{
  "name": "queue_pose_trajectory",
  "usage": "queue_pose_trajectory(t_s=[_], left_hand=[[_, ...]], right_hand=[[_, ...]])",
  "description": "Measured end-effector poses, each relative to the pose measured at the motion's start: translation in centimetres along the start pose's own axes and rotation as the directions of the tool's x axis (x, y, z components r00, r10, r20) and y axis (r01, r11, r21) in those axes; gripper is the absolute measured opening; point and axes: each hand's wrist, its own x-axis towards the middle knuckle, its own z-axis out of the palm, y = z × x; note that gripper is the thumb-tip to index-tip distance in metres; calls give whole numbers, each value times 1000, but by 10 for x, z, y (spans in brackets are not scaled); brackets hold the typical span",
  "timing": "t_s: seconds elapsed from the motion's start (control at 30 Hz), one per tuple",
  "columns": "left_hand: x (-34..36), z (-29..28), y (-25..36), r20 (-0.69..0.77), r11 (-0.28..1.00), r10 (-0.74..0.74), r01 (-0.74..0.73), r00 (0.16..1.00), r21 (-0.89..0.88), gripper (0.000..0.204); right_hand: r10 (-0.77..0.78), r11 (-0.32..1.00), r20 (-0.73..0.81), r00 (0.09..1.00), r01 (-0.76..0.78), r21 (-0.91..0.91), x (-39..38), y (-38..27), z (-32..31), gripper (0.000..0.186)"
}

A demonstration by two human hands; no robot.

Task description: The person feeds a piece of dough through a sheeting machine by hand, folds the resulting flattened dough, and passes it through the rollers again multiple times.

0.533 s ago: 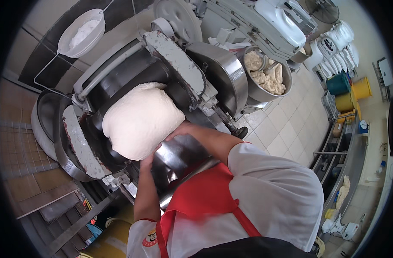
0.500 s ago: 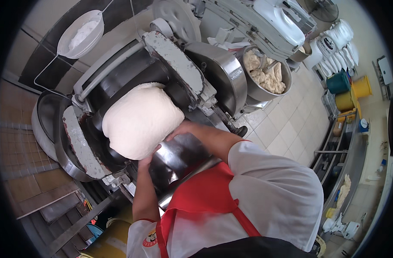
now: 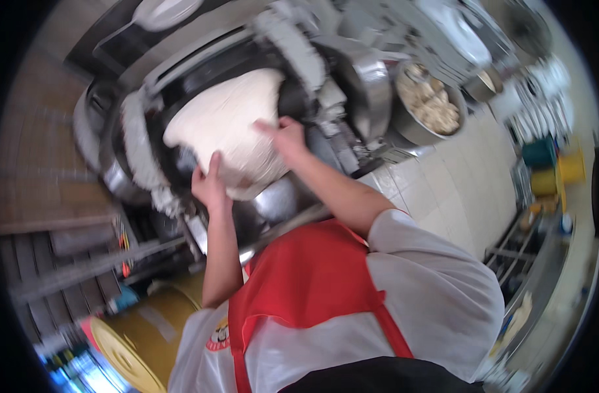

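A big pale lump of dough (image 3: 224, 121) hangs over the dark mouth of a large steel mixer bowl (image 3: 119, 180), whose rim is caked with dried dough. My left hand (image 3: 209, 185) presses against the lump's lower near side, fingers pointing up. My right hand (image 3: 283, 135) lies spread on its right side by the mixer's head (image 3: 299, 49). Both hands bear the dough. The picture is blurred by motion.
A steel bowl of dough pieces (image 3: 430, 105) stands to the right of the mixer. A yellow drum (image 3: 139, 334) is at my lower left. Pale floor tiles (image 3: 456, 190) run to the right, with teal (image 3: 540, 154) and yellow (image 3: 570, 167) buckets and racks beyond.
Both hands, earlier tucked under the dough, now show on its near side. The lump has stretched and tilted up to the right, and the view has swung and blurred.
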Motion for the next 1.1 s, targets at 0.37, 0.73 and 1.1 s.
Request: queue_pose_trajectory(t_s=[0.37,0.73,1.1], left_hand=[[-47,-80,-150,-197,869,-162,234,967,435,69],[74,-48,-140,451,794,-341,-3,824,607,98],[10,-25,-25,215,990,-140,128,967,65,70]], right_hand=[[95,835,-38,995,-100,-540,3,111,-89,70],[301,780,515,803,104,-617,71,91,-52,87],[-155,987,136,978,160,-27,2,30,-3,63]])
